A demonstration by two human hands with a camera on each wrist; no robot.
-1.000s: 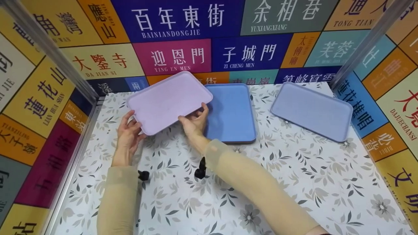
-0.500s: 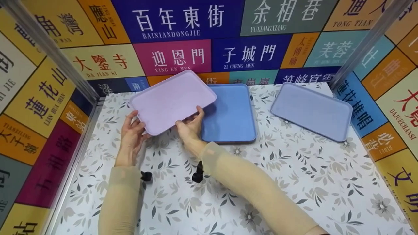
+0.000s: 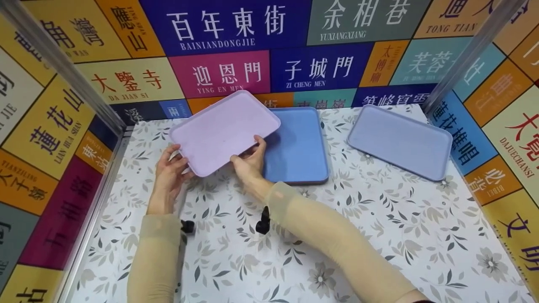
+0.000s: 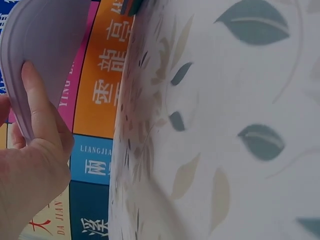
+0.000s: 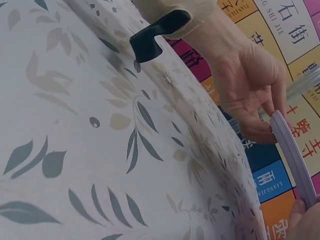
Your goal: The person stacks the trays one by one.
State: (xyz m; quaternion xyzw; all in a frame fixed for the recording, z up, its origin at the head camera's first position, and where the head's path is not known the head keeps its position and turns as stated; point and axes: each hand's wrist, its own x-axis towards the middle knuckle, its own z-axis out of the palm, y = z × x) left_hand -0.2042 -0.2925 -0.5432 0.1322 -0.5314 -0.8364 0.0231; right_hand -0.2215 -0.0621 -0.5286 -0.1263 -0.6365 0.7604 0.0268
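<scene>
Both hands hold a pink-lilac rectangular tray (image 3: 225,130), raised off the table and tilted. My left hand (image 3: 169,174) grips its near left corner; in the left wrist view, fingers (image 4: 42,105) lie against the tray's underside (image 4: 50,55). On the near long edge, my right hand (image 3: 250,162) pinches the rim, thumb in front. The right wrist view shows the tray edge-on (image 5: 295,155) between the two hands. Behind its right end lies a blue tray (image 3: 299,147), partly covered from view, with a darker edge visible beneath it.
A grey-blue tray (image 3: 400,143) lies askew at the right of the table. White leaf-patterned cloth (image 3: 337,235) covers the table. Printed sign panels (image 3: 236,25) wall the back and both sides, with metal posts (image 3: 476,54) at the corners.
The pink-lilac tray has shifted slightly right, both hands still holding it. The right hand first slid a little left, then back right. The other trays have stayed put.
</scene>
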